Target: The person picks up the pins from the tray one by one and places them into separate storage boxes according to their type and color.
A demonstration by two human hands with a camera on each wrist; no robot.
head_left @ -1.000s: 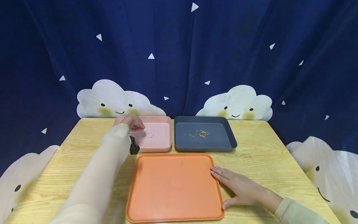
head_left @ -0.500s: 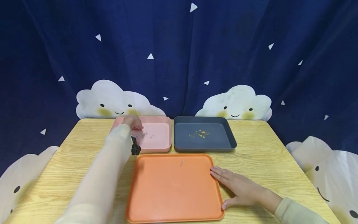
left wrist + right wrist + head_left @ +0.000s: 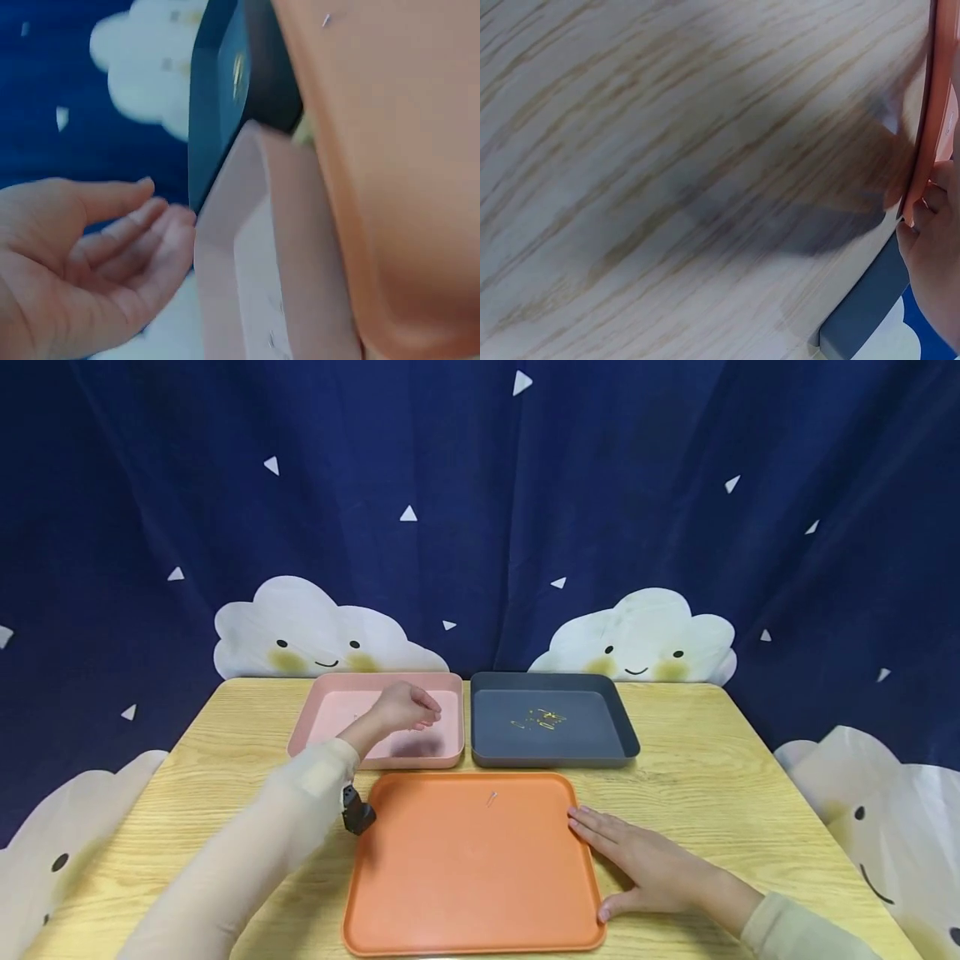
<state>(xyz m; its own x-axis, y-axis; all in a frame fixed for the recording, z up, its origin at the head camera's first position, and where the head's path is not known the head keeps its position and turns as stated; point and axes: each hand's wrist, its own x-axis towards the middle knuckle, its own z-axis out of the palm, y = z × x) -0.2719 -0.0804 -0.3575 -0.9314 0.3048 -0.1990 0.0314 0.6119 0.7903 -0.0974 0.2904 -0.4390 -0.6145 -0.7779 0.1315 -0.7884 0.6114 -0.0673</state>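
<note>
My left hand [image 3: 406,707] is raised over the pink tray [image 3: 450,752], its fingers loosely bent. In the left wrist view I see nothing between the thumb and fingers of the left hand [image 3: 97,262]. A few small silver pins [image 3: 274,341] lie in the pink tray, partly hidden by the hand in the head view. One silver safety pin [image 3: 491,798] lies near the far edge of the orange tray [image 3: 472,877]. My right hand [image 3: 648,867] rests at that tray's right edge, fingers straight on the rim and thumb lower down.
A dark grey tray [image 3: 555,758] stands right of the pink one, with several gold safety pins [image 3: 546,720] in it. Both trays sit behind the orange tray on the wooden table [image 3: 697,743]. A dark blue curtain [image 3: 480,527] with clouds hangs behind.
My left hand has lifted from the left part of the pink tray and moved right, toward the grey tray. The right hand has stayed at the orange tray's edge.
</note>
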